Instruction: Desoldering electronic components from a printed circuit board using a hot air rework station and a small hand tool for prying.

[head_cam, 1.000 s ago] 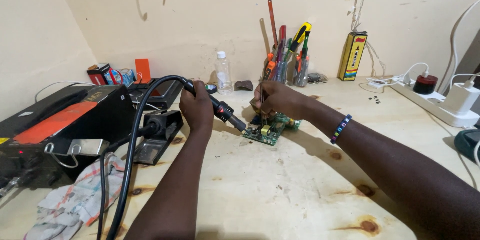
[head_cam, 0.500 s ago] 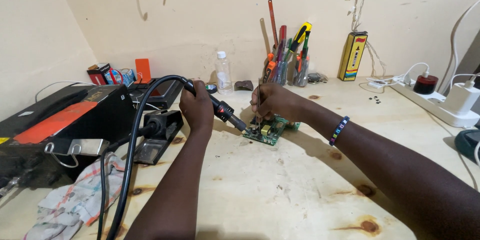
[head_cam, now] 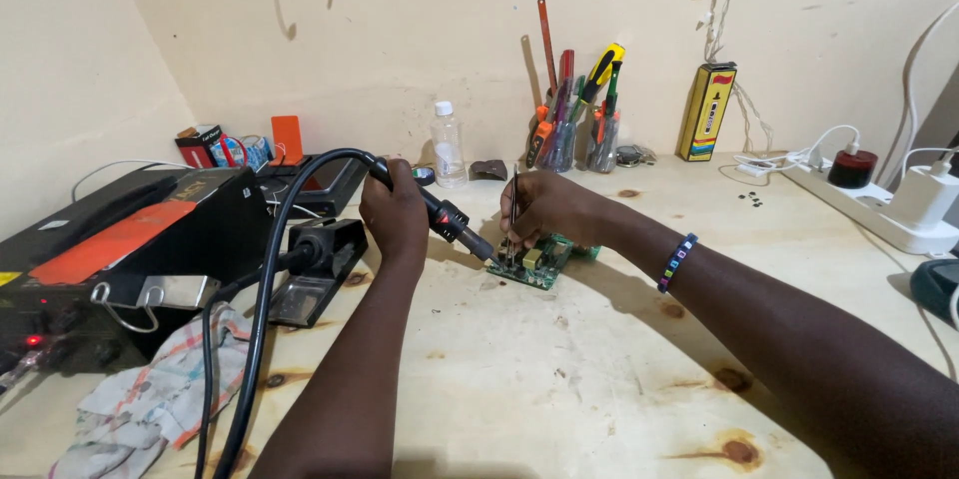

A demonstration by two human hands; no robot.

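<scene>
Head view: the left hand [head_cam: 396, 211] is wrapped around a hot-air handpiece [head_cam: 440, 214], its nozzle angled down at the green circuit board [head_cam: 539, 261] lying flat on the plywood bench [head_cam: 559, 389]. The right hand [head_cam: 551, 207] pinches tweezers [head_cam: 513, 209] upright over the same spot. Good work here probably means a steady nozzle and a light tweezer touch (wrists braced). The thick black hose [head_cam: 268, 279] loops left beside the rework station [head_cam: 130, 249]; open bench lies nearer the person, with the power strip [head_cam: 879, 209] well apart to the right.

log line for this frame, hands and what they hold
left hand: grips hot air tool, nozzle at circuit board | right hand: holds tweezers upright on board | surface: wooden table
</scene>
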